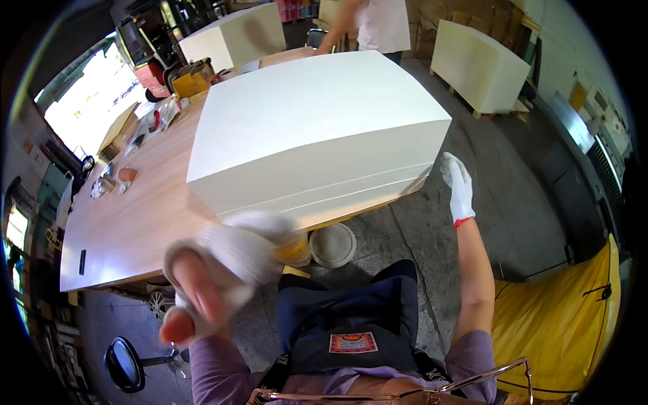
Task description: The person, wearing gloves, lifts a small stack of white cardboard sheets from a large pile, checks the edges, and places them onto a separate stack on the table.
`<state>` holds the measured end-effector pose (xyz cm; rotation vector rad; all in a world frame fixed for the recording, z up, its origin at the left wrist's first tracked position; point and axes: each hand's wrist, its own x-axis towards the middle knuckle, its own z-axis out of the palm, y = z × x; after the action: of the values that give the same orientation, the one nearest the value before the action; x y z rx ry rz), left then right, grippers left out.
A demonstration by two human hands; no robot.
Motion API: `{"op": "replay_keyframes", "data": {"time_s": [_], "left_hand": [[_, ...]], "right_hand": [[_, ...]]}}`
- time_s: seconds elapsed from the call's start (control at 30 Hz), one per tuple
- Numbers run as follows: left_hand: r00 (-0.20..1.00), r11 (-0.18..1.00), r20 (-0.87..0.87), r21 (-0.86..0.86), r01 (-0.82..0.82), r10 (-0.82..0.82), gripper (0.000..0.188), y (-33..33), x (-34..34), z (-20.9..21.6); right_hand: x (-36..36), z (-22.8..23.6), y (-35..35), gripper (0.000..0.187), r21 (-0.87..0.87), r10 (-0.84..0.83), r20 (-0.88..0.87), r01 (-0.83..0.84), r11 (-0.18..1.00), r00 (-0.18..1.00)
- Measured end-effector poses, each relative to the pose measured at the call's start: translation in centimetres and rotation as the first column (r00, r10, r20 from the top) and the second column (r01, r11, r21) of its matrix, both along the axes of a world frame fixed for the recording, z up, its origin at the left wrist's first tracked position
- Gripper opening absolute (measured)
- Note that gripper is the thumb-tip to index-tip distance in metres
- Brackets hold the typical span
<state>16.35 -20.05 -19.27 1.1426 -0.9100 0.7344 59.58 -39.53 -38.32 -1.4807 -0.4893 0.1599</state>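
Note:
A large, squared stack of white sheets (317,111) rests on the wooden table (145,219), with thin dividing lines low along its near side. My left hand (226,270) is raised by the table's near edge, close to the stack's near left corner. It wears a white knit glove from which bare fingertips show; motion smears its other fingers, so its grip and any contact are unclear. My right hand (457,185), in a white glove with a red cuff, is held beside the stack's near right corner, fingers stretched out, with nothing visible in it.
A round pale-lidded bucket (332,245) stands under the table's near edge. Small tools and a terracotta-coloured cup (127,174) lie at the table's left. Another person (381,23) stands beyond the stack. A second white stack (476,67) sits on a pallet; yellow cloth (560,317) hangs at right.

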Motion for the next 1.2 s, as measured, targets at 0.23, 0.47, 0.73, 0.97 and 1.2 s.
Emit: {"op": "replay_keyframes", "data": {"time_s": [0.23, 0.47, 0.73, 0.97, 1.2], "left_hand": [[0.972, 0.956, -0.109, 0.187, 0.227, -0.209, 0.051, -4.3, -3.5, 4.1], [0.940, 0.892, -0.003, 0.318, -0.322, 0.340, 0.051, -0.5, 0.2, 6.3], [0.240, -0.068, 0.178, 0.912, -0.404, 0.954, 0.057, 17.0, 23.9, 10.3], [0.046, -0.347, 0.346, 0.938, 0.008, 0.937, 0.066, 28.0, 38.8, 6.5], [-0.064, -0.142, 0.161, 0.963, 0.231, 0.985, 0.067, 30.2, 43.0, 3.6]], "right_hand": [[-2.2, 2.3, -0.6, 0.042, -0.002, 0.100, -0.016, -0.100, 0.995, 0.995], [-1.1, 5.2, -1.9, 0.042, -0.153, 0.150, 0.165, -0.125, 0.980, 0.975], [1.4, 19.7, -0.2, 0.058, -0.803, 0.467, 0.395, 0.051, 0.594, 0.791], [4.1, 23.7, 2.5, 0.049, -0.960, 0.672, 0.242, 0.071, 0.272, 0.700], [6.7, 24.5, 4.0, 0.040, -0.971, 0.756, 0.137, -0.065, 0.232, 0.640]]}}
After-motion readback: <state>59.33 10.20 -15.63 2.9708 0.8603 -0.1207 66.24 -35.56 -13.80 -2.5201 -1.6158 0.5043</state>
